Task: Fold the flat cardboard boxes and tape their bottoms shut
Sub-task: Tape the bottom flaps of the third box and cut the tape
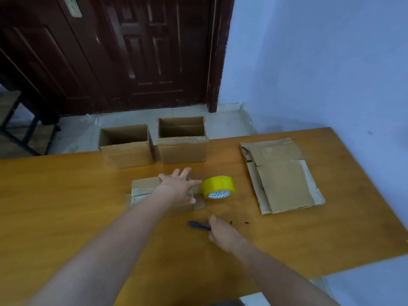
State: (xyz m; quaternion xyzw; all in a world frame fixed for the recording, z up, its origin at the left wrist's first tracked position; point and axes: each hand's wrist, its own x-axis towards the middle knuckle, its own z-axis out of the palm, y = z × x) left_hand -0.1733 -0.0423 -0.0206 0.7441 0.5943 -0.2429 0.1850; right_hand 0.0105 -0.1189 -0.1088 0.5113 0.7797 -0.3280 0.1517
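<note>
My left hand (180, 187) presses spread fingers on the box (145, 191) mid-desk, tape roll (218, 187) beside; my right hand (221, 231) pinches a dark cutter (198, 225).

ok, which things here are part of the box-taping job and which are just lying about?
Job:
- box being taped, left hand pressing on it
- yellow tape roll
- dark blue cutter, right hand on it
- flat cardboard stack
- two folded boxes

Lying about:
- dark specks on the table
- door

We see a brown box (154, 191) lying bottom-up, yellow tape roll (218, 187) beside it (two boxes (125, 146) stand open behind), flat cardboard (282, 175) stacked right.
</note>
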